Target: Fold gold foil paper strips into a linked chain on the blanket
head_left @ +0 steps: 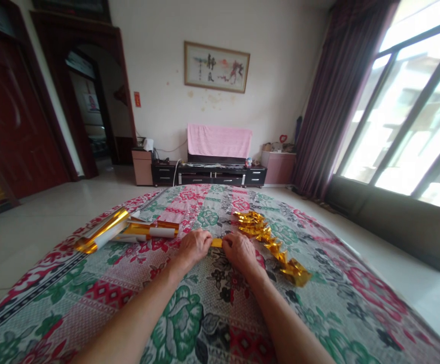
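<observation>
As two bare forearms reach forward, a floral cloth (pixel 178 313) in green, pink, black and grey spreads beneath them, mixing large blooms with checked and dotted panels. Over its middle, the left hand (pixel 195 246) and right hand (pixel 240 248) each pinch one end of a short gold foil strip (pixel 216 243), fingers curled in and a narrow gap between them. Folded gold foil pieces (pixel 267 235) trail in a curved line just beside the right hand; gold foil sheets (pixel 106 230), loosely rolled and showing white, lie to the left. Patterned cloth stretches from these rolls to a dark-banded left border, and from the folded pieces to the right edge. Beyond the rounded far edge, pale tiled floor (pixel 45 217) runs around both sides.

Against the far wall, a pink towel (pixel 220 140) drapes over a television on a black console (pixel 212 178). Above hangs a framed picture (pixel 217 66) with two large Chinese characters, apparently 靜氣; its smaller script is too fine to read, as is a red paper label (pixel 137 99) near the doorway (pixel 123 91). Purple curtains (pixel 328 106) border the bright window (pixel 425 111) at right.
</observation>
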